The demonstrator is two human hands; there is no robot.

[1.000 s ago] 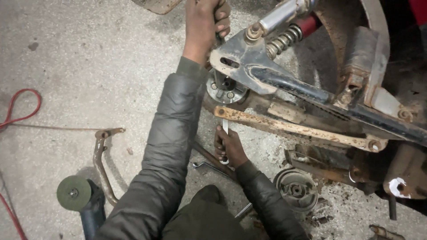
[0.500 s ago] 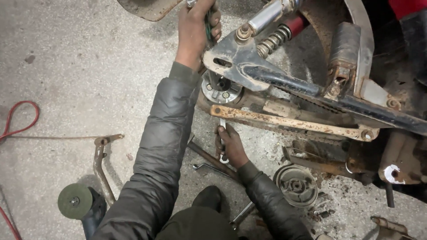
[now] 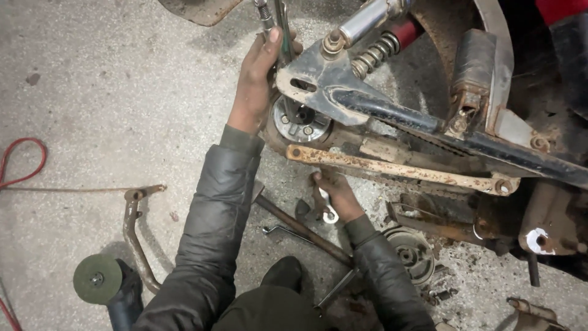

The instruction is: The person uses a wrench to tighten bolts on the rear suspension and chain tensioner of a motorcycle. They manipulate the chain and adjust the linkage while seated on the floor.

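**Inspector A:** Left hand [image 3: 257,79]?

**Inspector B:** Raised at the top of the view, fingers wrapped round an upright metal tool shaft [image 3: 274,24], thumb up along it. The shaft runs down beside the grey swingarm plate [image 3: 318,83] toward the round wheel hub [image 3: 300,119], just below the hand.

**Inspector A:** Right hand [image 3: 335,195]?

**Inspector B:** Low, under the rusty flat bar [image 3: 398,168]. It is closed on a small wrench [image 3: 327,208]; the bright ring end shows below the fingers. Hand and wrench sit just above the concrete floor [image 3: 110,92].

**Inspector A:** Surrounding assembly?

**Inspector B:** A coil-spring shock absorber [image 3: 373,43] slants up from the plate's top corner, with a red part at its upper end. A black frame tube [image 3: 429,122] runs right from the plate.

**Inspector A:** Loose items on the floor?

**Inspector B:** A long rusty rod [image 3: 300,230] lies diagonally near the right forearm, a thin spanner [image 3: 278,230] beside it. A round ribbed drum part [image 3: 410,251] rests at the right elbow. At left: a bent rusty lever [image 3: 136,233], an angle grinder with green disc [image 3: 98,279], and a red cable [image 3: 24,162] by the edge.
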